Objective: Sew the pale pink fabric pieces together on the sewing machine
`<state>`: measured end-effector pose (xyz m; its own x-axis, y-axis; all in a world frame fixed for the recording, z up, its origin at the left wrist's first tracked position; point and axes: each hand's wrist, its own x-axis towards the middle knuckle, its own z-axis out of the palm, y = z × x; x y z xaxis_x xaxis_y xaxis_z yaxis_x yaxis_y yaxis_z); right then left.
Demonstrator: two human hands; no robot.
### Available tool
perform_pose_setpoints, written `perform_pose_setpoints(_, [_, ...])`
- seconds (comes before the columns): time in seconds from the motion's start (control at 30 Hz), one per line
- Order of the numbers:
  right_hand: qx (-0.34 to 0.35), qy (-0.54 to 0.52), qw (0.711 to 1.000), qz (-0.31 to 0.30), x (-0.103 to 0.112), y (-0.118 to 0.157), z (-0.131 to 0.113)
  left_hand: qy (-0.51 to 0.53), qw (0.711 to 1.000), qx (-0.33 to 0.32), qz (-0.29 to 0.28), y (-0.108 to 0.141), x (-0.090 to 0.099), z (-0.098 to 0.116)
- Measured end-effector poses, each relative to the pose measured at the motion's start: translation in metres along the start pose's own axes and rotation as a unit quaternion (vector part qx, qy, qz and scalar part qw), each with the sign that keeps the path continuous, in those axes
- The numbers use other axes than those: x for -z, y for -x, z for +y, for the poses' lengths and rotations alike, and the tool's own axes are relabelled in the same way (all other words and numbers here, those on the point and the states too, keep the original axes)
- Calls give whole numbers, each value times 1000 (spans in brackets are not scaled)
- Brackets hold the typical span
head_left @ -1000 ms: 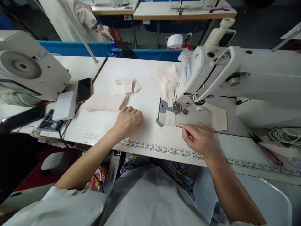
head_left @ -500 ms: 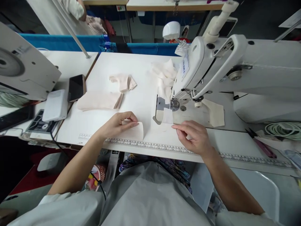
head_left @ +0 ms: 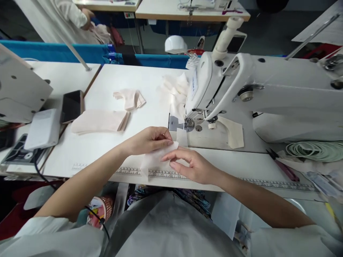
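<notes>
My left hand [head_left: 154, 141] pinches the top edge of a pale fabric piece [head_left: 152, 160], which hangs down over the printed ruler near the table's front edge. Just right of it, my right hand [head_left: 189, 164] is beside the piece, thumb and index finger apart, with nothing visible between them. A small white strip [head_left: 182, 137] lies behind my hands, running up to the presser foot of the sewing machine [head_left: 206, 85]. Crumpled pale cloth [head_left: 175, 91] is behind the needle area. To the left lie a folded pale stack [head_left: 99, 121] and a smaller folded bundle [head_left: 130, 99].
A dark phone [head_left: 72, 106] and a white box [head_left: 43, 128] lie at the left. At the right are dark-handled snips [head_left: 285, 167], a coil of pale green cord [head_left: 312, 151] and a cream piece on the machine bed. Another person's arm shows at the upper left.
My left hand has moved right and up with the fabric piece. My right hand has left the white strip's end and come left to the piece. The view has shifted to the right.
</notes>
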<state>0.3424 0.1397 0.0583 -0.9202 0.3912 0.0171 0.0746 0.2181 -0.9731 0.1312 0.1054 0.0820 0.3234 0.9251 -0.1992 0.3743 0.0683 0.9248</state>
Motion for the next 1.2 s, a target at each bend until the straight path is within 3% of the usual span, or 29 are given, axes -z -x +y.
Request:
perform_pose_setpoints(0.2, [-99,-76,992,17,21,13,6,-160,985,23,66,-39,-10,6])
perform_pose_setpoints(0.43, [-112,-156,980,47,38,18,25,-237,964,-19,117,-65,-16,0])
perform_pose_setpoints(0.77, [-125,-168,977,48,43,20,24,-253,959,-12,131,-74,-19,-16])
perform_pose_setpoints(1.2, [-162,-147,975,45,43,20,27,-292,946,-16,141,-73,-22,-18])
